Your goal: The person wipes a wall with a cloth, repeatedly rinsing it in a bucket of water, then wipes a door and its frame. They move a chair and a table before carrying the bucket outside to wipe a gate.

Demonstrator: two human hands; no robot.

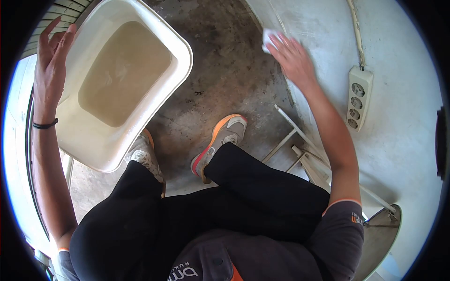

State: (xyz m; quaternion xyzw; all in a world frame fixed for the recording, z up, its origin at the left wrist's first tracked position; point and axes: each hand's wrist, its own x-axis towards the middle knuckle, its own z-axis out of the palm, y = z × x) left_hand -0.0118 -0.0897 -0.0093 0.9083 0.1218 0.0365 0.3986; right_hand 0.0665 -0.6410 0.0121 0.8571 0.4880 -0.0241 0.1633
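My right hand [295, 61] presses a white cloth or sponge [271, 41] against the lower part of the pale wall [323, 28], fingers stretched over it. My left hand [52, 65] is raised at the far left, beside the rim of a large white basin [185, 51]; its fingers are apart and nothing shows in them. Whether it touches the rim I cannot tell. Murky, brownish water [126, 70] lies in the basin.
A power strip with several sockets [359, 98] hangs on the wall at the right, its cable running upward. White metal legs [304, 136] stand near my right knee. My two shoes [227, 131] rest on the stained concrete floor [215, 61]. Slatted panels [54, 14] show at the upper left.
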